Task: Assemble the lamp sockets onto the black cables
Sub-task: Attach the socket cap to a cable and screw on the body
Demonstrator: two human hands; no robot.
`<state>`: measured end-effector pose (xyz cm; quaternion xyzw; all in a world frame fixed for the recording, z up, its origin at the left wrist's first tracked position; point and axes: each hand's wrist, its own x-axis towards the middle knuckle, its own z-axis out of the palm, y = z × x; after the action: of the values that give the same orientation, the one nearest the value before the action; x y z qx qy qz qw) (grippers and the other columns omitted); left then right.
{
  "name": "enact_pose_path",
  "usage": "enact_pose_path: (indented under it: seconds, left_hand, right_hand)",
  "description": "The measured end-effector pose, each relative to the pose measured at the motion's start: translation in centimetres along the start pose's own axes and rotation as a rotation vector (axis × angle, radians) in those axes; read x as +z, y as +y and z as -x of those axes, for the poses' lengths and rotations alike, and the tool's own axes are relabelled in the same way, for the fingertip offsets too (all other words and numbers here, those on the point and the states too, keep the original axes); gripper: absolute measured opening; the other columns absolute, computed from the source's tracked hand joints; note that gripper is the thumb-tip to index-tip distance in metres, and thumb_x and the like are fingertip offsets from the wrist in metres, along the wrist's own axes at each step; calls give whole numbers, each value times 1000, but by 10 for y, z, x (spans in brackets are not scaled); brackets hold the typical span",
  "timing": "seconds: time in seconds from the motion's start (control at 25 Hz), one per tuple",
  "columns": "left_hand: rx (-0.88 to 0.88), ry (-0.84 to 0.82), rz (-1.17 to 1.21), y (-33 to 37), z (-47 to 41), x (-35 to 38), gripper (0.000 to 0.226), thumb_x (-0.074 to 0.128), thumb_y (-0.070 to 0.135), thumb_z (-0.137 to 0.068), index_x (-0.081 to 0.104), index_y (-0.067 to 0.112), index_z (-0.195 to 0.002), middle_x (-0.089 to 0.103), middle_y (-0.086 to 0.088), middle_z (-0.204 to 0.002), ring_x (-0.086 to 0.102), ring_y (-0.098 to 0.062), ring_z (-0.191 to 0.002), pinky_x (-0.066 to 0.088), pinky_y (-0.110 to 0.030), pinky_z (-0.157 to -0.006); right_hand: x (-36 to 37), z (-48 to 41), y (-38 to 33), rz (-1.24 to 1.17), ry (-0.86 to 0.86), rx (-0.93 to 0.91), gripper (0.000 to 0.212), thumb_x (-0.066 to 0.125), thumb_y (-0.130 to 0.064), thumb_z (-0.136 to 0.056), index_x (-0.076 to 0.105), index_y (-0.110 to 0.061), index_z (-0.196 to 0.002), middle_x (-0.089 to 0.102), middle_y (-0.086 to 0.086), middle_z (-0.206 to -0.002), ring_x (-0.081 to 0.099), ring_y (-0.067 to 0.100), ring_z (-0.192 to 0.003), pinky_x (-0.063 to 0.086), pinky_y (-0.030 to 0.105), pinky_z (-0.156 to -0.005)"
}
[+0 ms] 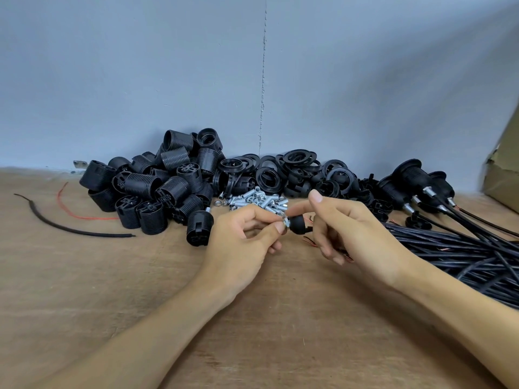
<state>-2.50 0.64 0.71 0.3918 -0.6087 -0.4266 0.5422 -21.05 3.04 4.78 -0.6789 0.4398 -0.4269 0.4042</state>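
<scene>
Left hand (247,234) pinches seemingly a nut (285,220), right hand (354,231) pinches socket cap (299,224), above the table (84,276) middle.

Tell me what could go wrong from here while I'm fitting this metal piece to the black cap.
1. The left hand only pinches the small metal piece at its fingertips; it may slip and vanish among the loose metal parts just behind.
2. The right hand holds the black cap with the thin wire ends poking out below; twisting the cap could snag or bend them.
</scene>
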Motion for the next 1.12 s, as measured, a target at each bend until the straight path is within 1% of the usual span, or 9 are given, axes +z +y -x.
enact_pose_path:
  seconds: [0.08, 0.16, 0.28, 0.4, 0.56, 0.64, 0.72, 0.84, 1.12]
  left_hand:
    - [4, -17, 5, 0, 0, 0, 13, 73, 2, -90, 75, 14, -86, 76, -5, -77, 70, -13, -64, 55, -20, -62]
    - [8, -15, 29, 0, 0, 0, 12, 72, 2, -91, 74, 13, -86, 76, -5, -77, 70, -14, -64, 55, -21, -62]
    - [-4, 13, 93, 0, 0, -1, 9, 71, 1, -91, 74, 9, -87, 76, -7, -78, 68, -14, -63, 54, -21, -62]
    - [-14, 32, 99, 0, -1, 0, 7, 70, 0, -91, 73, 6, -88, 76, -6, -75, 67, -12, -61, 54, -20, -60]
    - [-26, 7, 74, -1, -1, 1, 7, 70, -1, -91, 73, 5, -87, 76, -7, -78, 67, -13, -62, 54, -22, -60]
    - [-27, -4, 70, 0, -1, 0, 9, 70, 0, -91, 73, 7, -87, 76, -7, -78, 68, -14, -63, 55, -23, -61]
    - [-26, -17, 74, 0, 0, 0, 10, 70, 0, -91, 74, 8, -86, 76, -7, -78, 69, -15, -64, 55, -23, -62]
    - [-32, -32, 106, 0, 0, 0, 10, 70, 0, -91, 74, 8, -87, 76, -8, -77, 69, -15, -64, 54, -22, -62]
    - [-83, 14, 213, 0, -2, -2, 6, 67, 2, -93, 73, 1, -91, 75, -13, -76, 66, -17, -62, 54, -23, -59]
  right_hand:
    - [-1, 0, -1, 61, 27, 9, 47, 37, -65, -100, 76, -43, -86, 58, 21, -61, 40, 9, -42, 39, 12, -47]
    - [1, -1, 0, 128, 35, 51, 51, 35, -69, -98, 73, -48, -72, 55, 13, -55, 40, 9, -43, 38, 10, -47]
    - [1, 0, 2, 222, -17, 102, 70, 31, -76, -95, 65, -31, -53, 46, 2, -45, 39, 10, -44, 37, 14, -49]
    - [4, 2, -1, 177, -59, -16, 65, 32, -69, -99, 66, -39, -53, 57, 28, -67, 40, 22, -51, 39, 12, -54]
    - [4, 1, -2, 151, -32, -72, 61, 35, -59, -103, 63, -38, -53, 58, 41, -87, 47, 4, -53, 38, 7, -54]
    - [2, 0, 2, 193, -30, -60, 61, 33, -61, -103, 67, -34, -60, 54, 34, -72, 49, -3, -56, 39, 11, -57]
    - [0, 0, 7, 209, -36, -36, 47, 32, -68, -99, 71, -50, -80, 42, 16, -58, 39, 9, -55, 37, 24, -58]
    - [-2, -1, 8, 255, -40, -41, 46, 42, -71, -94, 69, -41, -117, 39, -15, -53, 34, 3, -52, 32, 15, -55]
    - [-3, 1, 14, 265, -134, -109, 30, 65, -45, -95, 77, -19, -89, 38, -16, -50, 25, 8, -50, 25, 20, -52]
